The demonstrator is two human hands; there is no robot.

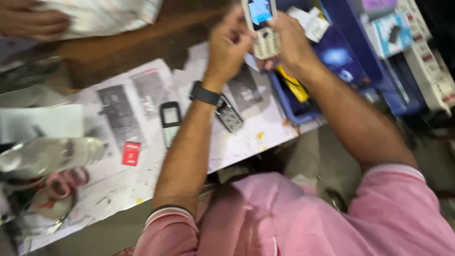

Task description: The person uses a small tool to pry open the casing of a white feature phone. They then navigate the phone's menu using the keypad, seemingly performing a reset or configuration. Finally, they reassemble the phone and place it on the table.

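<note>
Above the paper-covered worktop (246,137), left hand (230,45) and right hand (289,42) both closed in a grip on a lit keypad phone (263,26), spare phone front cover (169,122) lying below.

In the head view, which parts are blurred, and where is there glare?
Head view: motion blur smears nearly everything; the left hand and right hand holding the keypad phone are soft. Its lit screen is overexposed pale blue. The clear plastic bottle at left shows a washed-out sheen.
</note>
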